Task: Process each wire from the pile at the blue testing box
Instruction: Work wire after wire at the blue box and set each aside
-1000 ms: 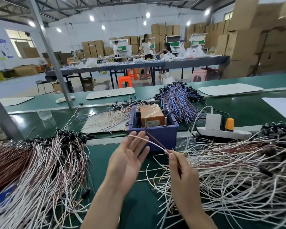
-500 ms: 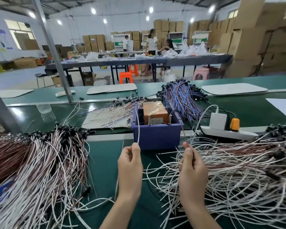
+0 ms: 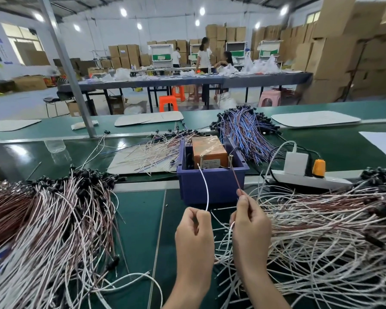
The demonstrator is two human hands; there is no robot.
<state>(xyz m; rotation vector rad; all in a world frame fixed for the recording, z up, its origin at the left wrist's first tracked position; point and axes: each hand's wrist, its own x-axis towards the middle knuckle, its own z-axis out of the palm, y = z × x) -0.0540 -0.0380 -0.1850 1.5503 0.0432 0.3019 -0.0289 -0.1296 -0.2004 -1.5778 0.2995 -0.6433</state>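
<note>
Left hand (image 3: 194, 233) pinches the white lead (image 3: 206, 190), right hand (image 3: 250, 224) the brown lead (image 3: 235, 177); touch both tips steadily to the blue testing box (image 3: 212, 186) just ahead.

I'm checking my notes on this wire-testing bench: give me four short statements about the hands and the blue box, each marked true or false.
1. The left hand pinches a white wire. True.
2. The right hand holds nothing. False: it pinches a brown wire that runs up to the blue box.
3. An orange block sits inside the blue box. True.
4. The power strip lies left of the blue box. False: it lies to its right.
</note>
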